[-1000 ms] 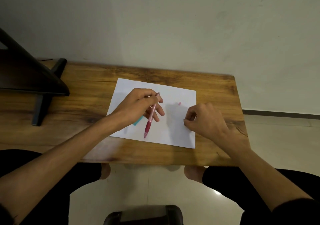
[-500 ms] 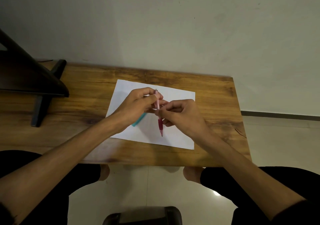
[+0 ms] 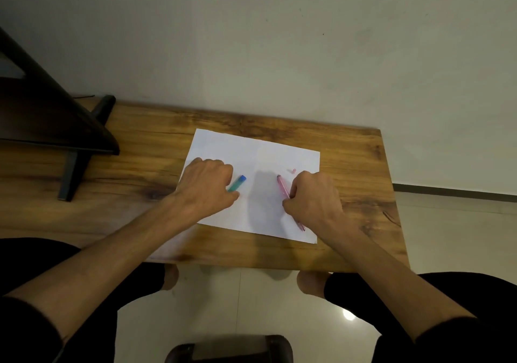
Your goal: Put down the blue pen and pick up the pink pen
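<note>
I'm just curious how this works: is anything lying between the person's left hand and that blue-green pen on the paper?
Nothing visible does. The left hand lies right over the lower end of the teal pen on the white sheet; whether the fingers grip it is hidden. The pink pen is off in the right hand.

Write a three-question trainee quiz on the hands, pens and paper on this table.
1. True or false: the right hand grips the pink pen.
2. Which thing does the left hand touch? A) pink cap B) teal pen C) black stand
3. Fill in: the small pink cap lies on the white ____.

Key: 1 true. 2 B, the teal pen; the black stand stands apart at the table's left end. 3 paper.
</note>
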